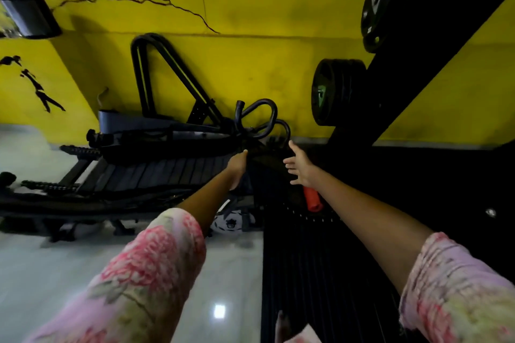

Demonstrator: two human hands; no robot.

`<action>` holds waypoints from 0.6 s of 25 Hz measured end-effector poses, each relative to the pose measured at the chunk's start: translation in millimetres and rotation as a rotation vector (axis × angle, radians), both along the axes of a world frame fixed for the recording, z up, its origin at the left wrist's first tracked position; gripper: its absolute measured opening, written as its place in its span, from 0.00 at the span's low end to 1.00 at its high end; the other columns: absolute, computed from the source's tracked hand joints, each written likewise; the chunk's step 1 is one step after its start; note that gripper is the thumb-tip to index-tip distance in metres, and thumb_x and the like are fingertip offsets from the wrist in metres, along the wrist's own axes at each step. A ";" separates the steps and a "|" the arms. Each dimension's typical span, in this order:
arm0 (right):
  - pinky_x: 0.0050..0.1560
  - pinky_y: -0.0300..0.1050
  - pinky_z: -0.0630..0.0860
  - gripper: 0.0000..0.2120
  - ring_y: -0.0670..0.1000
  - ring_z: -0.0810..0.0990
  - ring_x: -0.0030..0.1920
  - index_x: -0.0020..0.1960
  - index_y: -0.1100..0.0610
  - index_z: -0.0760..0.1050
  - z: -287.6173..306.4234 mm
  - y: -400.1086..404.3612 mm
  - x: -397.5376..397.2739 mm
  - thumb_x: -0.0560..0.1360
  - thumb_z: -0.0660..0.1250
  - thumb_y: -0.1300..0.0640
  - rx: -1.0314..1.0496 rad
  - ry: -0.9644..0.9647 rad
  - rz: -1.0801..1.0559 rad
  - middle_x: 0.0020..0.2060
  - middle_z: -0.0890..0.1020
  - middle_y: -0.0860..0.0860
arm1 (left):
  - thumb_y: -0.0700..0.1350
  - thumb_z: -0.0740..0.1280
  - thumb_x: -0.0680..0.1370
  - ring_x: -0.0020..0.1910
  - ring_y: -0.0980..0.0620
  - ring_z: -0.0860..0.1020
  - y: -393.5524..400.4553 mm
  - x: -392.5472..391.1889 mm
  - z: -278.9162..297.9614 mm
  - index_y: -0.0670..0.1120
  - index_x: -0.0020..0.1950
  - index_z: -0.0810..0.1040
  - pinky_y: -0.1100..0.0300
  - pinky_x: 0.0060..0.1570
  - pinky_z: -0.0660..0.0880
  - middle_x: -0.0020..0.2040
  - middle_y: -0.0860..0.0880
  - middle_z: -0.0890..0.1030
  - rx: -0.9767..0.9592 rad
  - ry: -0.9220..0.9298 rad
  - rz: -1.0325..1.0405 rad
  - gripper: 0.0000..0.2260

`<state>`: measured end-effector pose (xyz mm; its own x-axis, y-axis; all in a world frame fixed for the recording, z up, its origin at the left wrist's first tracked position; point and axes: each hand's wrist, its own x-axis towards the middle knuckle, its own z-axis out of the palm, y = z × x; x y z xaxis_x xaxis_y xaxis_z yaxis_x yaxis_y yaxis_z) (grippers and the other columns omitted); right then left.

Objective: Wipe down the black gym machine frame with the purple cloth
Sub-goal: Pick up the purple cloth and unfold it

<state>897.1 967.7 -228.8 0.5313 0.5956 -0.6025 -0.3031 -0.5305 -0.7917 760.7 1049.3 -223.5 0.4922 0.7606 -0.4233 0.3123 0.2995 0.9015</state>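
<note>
Both arms stretched forward toward the black frame [267, 164] by the yellow wall [250, 64]. Right hand [299, 166] spread wide, fingers straight, holding nothing, hovering just beside the curved handles [267, 120]. Left hand [238, 164] reached in alongside, seen edge-on; impossible to tell whether curled or flat. No purple cloth anywhere in view, neither in a hand nor on the machine. Risk from here: bare palms on the metal, dust smeared rather than lifted, job undone. Another hazard: weight plates [337, 92] hung close on the right, orange grip [313, 199] below the wrist, easy to knock while leaning in over the glossy floor [83, 259].
</note>
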 end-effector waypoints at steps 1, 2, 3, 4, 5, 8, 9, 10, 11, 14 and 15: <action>0.69 0.61 0.61 0.37 0.57 0.62 0.73 0.68 0.63 0.69 -8.7 12.2 16.7 0.76 0.52 0.32 -0.022 0.000 0.009 0.72 0.65 0.57 | 0.50 0.52 0.84 0.64 0.41 0.72 14.3 12.1 -8.2 0.38 0.71 0.68 0.53 0.59 0.70 0.68 0.40 0.72 -0.029 -0.004 0.011 0.21; 0.69 0.61 0.61 0.38 0.58 0.63 0.72 0.69 0.63 0.68 -16.8 24.1 32.5 0.76 0.52 0.32 -0.038 0.007 0.031 0.71 0.66 0.58 | 0.50 0.53 0.84 0.65 0.40 0.72 27.0 23.2 -15.7 0.38 0.70 0.69 0.52 0.58 0.70 0.68 0.39 0.73 -0.056 -0.001 0.024 0.21; 0.69 0.61 0.62 0.38 0.58 0.64 0.71 0.69 0.63 0.68 -24.7 39.9 50.3 0.76 0.51 0.32 -0.047 0.019 0.058 0.71 0.66 0.58 | 0.50 0.53 0.84 0.65 0.40 0.72 41.7 38.3 -22.3 0.38 0.70 0.69 0.53 0.57 0.70 0.67 0.39 0.73 -0.079 0.008 0.035 0.21; 0.68 0.61 0.63 0.38 0.59 0.65 0.71 0.69 0.63 0.67 -32.6 55.8 66.1 0.76 0.51 0.32 -0.060 0.033 0.075 0.71 0.67 0.58 | 0.50 0.53 0.84 0.65 0.40 0.72 55.1 51.9 -27.7 0.37 0.70 0.70 0.54 0.56 0.69 0.67 0.39 0.73 -0.103 0.015 0.054 0.21; 0.67 0.61 0.64 0.38 0.59 0.66 0.70 0.69 0.63 0.67 -39.5 69.3 78.5 0.76 0.51 0.32 -0.077 0.049 0.086 0.70 0.67 0.59 | 0.49 0.53 0.84 0.66 0.40 0.72 66.7 63.8 -32.6 0.37 0.70 0.70 0.54 0.55 0.69 0.67 0.39 0.73 -0.142 0.011 0.075 0.21; 0.66 0.59 0.64 0.37 0.59 0.67 0.70 0.69 0.64 0.68 -59.0 111.7 109.7 0.77 0.51 0.33 -0.129 0.083 0.144 0.69 0.68 0.59 | 0.48 0.52 0.84 0.67 0.40 0.70 99.9 95.4 -43.2 0.37 0.71 0.69 0.54 0.59 0.67 0.68 0.39 0.72 -0.185 0.033 0.120 0.20; 0.66 0.59 0.64 0.37 0.59 0.66 0.70 0.69 0.64 0.67 -66.9 126.0 118.0 0.77 0.50 0.33 -0.140 0.097 0.153 0.69 0.68 0.59 | 0.48 0.52 0.84 0.68 0.39 0.69 113.0 102.8 -49.8 0.37 0.71 0.68 0.53 0.61 0.68 0.69 0.39 0.71 -0.197 0.047 0.120 0.20; 0.66 0.59 0.64 0.37 0.59 0.66 0.70 0.69 0.64 0.67 -74.1 138.8 124.2 0.77 0.50 0.33 -0.149 0.109 0.166 0.69 0.68 0.59 | 0.48 0.52 0.84 0.68 0.38 0.69 124.6 108.1 -56.3 0.36 0.71 0.67 0.52 0.61 0.68 0.69 0.38 0.71 -0.213 0.048 0.104 0.20; 0.66 0.59 0.65 0.37 0.59 0.67 0.69 0.69 0.64 0.68 -81.4 150.5 129.1 0.77 0.50 0.33 -0.158 0.121 0.182 0.69 0.69 0.59 | 0.47 0.53 0.84 0.68 0.37 0.69 135.6 111.9 -63.5 0.36 0.71 0.66 0.51 0.61 0.69 0.70 0.37 0.70 -0.229 0.045 0.073 0.20; 0.66 0.60 0.66 0.37 0.60 0.68 0.69 0.68 0.64 0.69 -106.9 195.5 147.5 0.77 0.50 0.33 -0.195 0.143 0.239 0.68 0.69 0.59 | 0.47 0.54 0.84 0.68 0.37 0.69 183.0 134.2 -92.2 0.35 0.72 0.65 0.52 0.59 0.70 0.70 0.36 0.69 -0.251 0.078 0.060 0.21; 0.66 0.60 0.66 0.37 0.59 0.68 0.69 0.68 0.64 0.69 -115.2 210.0 153.8 0.77 0.50 0.33 -0.203 0.143 0.247 0.69 0.69 0.59 | 0.47 0.54 0.84 0.67 0.38 0.71 199.7 144.0 -101.8 0.35 0.71 0.66 0.53 0.58 0.71 0.69 0.36 0.70 -0.234 0.108 0.076 0.20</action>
